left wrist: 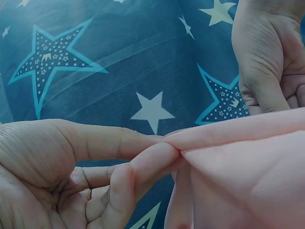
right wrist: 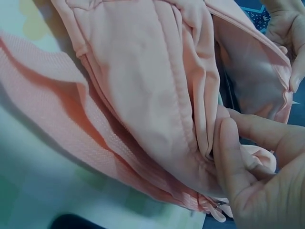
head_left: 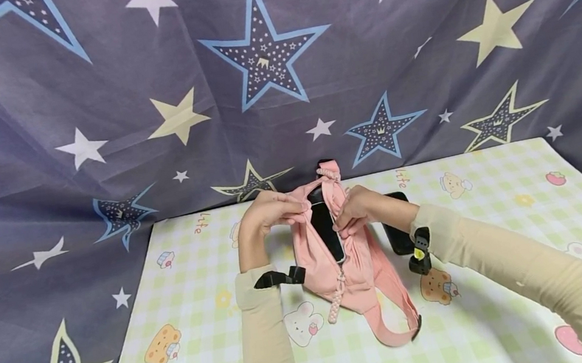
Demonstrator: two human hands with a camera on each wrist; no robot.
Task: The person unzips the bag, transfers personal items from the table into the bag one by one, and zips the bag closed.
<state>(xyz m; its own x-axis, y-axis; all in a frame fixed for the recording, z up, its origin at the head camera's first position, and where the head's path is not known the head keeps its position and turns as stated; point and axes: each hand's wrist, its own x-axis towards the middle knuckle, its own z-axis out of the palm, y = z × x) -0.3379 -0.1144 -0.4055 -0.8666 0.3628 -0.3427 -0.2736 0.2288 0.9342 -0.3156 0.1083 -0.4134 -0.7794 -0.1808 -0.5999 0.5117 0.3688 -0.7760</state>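
A pink waist bag [head_left: 315, 261] lies on the table with its long zipped opening spread apart. Inside the opening shows a black, flat phone-like object [head_left: 324, 226] with a pale edge. My left hand [head_left: 269, 214] pinches the left rim of the opening between thumb and fingers; the left wrist view shows the pink fabric [left wrist: 248, 167] folded at the fingertips. On the opposite rim my right hand [head_left: 359, 208] pinches the fabric, its thumb and finger together in the right wrist view. A braided zipper pull [head_left: 336, 304] hangs at the near end of the opening.
Right of the bag lies a black, rounded rectangular object [head_left: 398, 235], partly hidden by my right forearm. The bag's strap [head_left: 391, 334] loops toward me. A checked cloth with cartoon prints covers the table [head_left: 191, 305]. Behind it hangs a star-patterned curtain [head_left: 122, 75].
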